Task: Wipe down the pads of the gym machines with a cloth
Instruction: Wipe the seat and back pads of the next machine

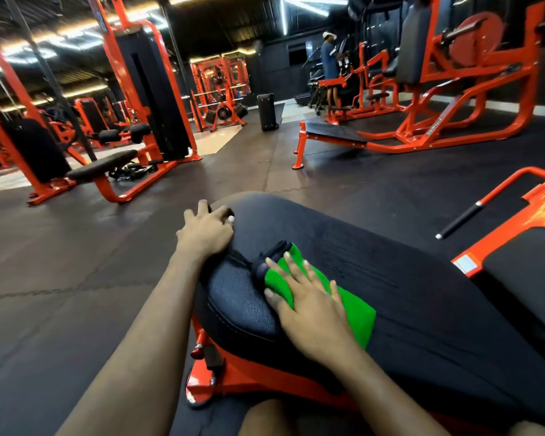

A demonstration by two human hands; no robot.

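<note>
Head view: your right hand [312, 313], fingers spread, half covers the cloth [357, 316]. At 11 o'clock your left hand [205, 232] curls fingers over the pad [422, 294], tips hidden.

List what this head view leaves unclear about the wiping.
All in the head view:
- Green cloth: the part under the right hand is covered.
- Left hand: the angle hides whether its fingers curl over the edge of the black pad.
- Black pad: its near end is cut off by the bottom and right edges.
- Small black part beside the cloth: too blurred to name.
</note>
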